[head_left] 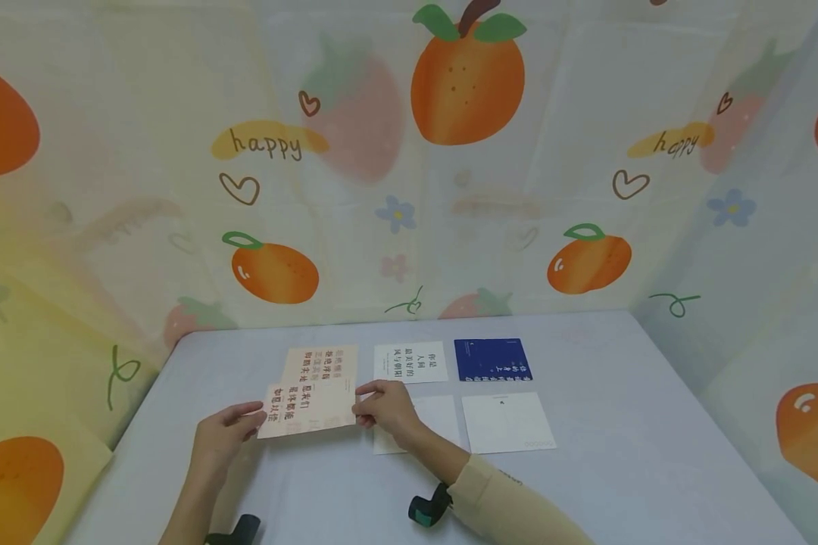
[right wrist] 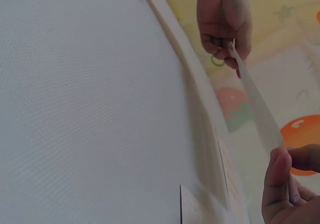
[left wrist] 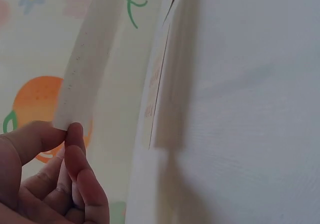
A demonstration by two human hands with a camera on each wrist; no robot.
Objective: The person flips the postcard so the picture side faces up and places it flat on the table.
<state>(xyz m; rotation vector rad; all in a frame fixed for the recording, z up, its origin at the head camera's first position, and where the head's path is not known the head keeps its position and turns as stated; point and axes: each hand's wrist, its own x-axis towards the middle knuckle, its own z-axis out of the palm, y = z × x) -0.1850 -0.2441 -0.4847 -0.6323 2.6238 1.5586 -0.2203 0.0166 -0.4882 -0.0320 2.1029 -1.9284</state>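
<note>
A cream postcard (head_left: 310, 412) printed with brown and reddish characters is held up above the table by both hands. My left hand (head_left: 220, 439) pinches its left edge between thumb and fingers. The opposite edge is pinched by my right hand (head_left: 391, 412). In the left wrist view the postcard (left wrist: 90, 59) appears nearly edge-on, apart from the tabletop. Behind it a similar cream card (head_left: 320, 359) lies flat, its near part hidden. My right forearm passes over a white card (head_left: 439, 416) and covers part of it.
On the white-covered table (head_left: 627, 484) lie a white card with dark characters (head_left: 410, 362), a dark blue card (head_left: 493, 359) and a plain white card (head_left: 509, 424). A fruit-printed cloth (head_left: 450, 189) hangs behind. Dark wrist cameras (head_left: 429, 509) sit near the forearms.
</note>
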